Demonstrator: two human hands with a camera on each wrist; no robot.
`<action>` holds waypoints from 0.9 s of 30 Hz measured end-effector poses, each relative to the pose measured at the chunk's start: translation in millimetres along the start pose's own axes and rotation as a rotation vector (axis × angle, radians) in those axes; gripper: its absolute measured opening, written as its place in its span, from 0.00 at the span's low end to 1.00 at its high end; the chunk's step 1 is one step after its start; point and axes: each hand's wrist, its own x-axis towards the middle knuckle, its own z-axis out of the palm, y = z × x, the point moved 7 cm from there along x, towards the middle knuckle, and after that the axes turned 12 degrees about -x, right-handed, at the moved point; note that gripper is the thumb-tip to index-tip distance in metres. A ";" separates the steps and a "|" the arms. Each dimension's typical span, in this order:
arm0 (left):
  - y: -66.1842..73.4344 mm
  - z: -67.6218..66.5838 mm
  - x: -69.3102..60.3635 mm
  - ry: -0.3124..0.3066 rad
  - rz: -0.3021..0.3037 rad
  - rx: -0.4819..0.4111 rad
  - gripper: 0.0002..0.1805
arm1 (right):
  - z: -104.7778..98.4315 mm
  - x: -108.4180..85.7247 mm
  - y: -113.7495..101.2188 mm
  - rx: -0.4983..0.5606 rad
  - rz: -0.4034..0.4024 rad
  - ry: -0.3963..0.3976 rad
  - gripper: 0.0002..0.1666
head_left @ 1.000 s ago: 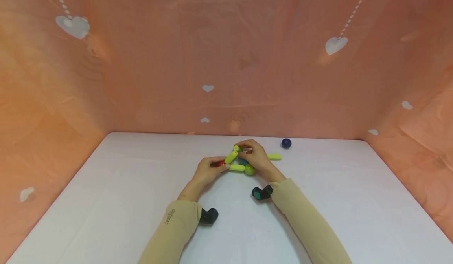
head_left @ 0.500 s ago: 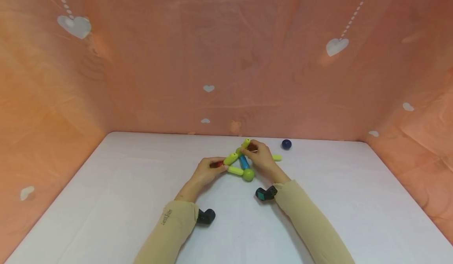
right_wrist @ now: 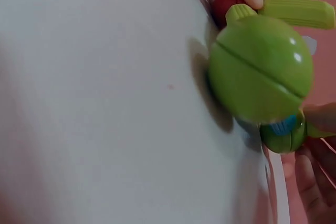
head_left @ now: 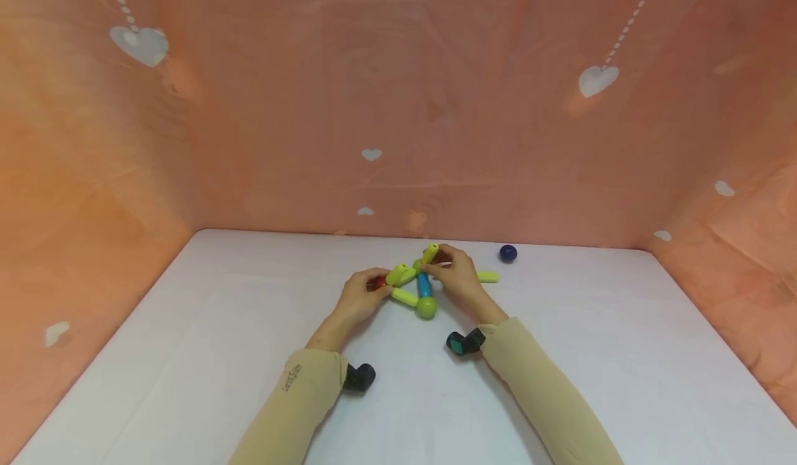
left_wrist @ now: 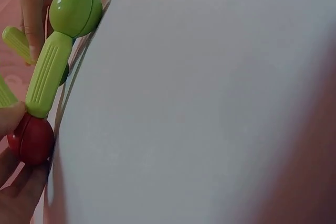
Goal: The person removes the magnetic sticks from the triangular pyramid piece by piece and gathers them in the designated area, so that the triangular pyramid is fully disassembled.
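Observation:
Magnetic-style balls and rods are joined into a triangle on the table. My left hand (head_left: 358, 299) grips the red ball (left_wrist: 31, 140) at its left corner. A ribbed yellow-green rod (left_wrist: 50, 74) runs from there to the near green ball (head_left: 426, 307). A blue rod (head_left: 424, 285) links that ball to the far green ball (right_wrist: 283, 137), which my right hand (head_left: 459, 281) holds between thumb and fingers. One yellow-green rod (head_left: 430, 252) sticks up at the far ball. Another raised rod (head_left: 396, 274) stands at the red ball, partly overlapping the triangle's far side.
Behind my right hand lies a loose yellow-green rod (head_left: 488, 277), partly hidden. Farther back is a dark blue ball (head_left: 508, 253). An orange curtain (head_left: 398, 105) with white hearts hangs around the white table (head_left: 398, 409).
The far ball's rod has swung upward, and the blue rod has come into view. The rod by the red ball has tipped more upright. The near green ball has shifted left.

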 end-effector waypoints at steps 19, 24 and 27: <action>-4.8 -3.6 1.8 0.010 -0.041 -0.022 0.18 | -2.5 -3.1 -5.2 -0.090 -0.070 0.072 0.14; -8.4 -6.2 0.3 -0.001 -0.077 -0.027 0.19 | 0.5 -2.1 -4.4 -0.065 -0.061 0.049 0.14; -9.4 -6.7 0.7 -0.016 -0.097 -0.038 0.19 | 0.2 -1.4 -4.6 -0.068 -0.069 0.062 0.14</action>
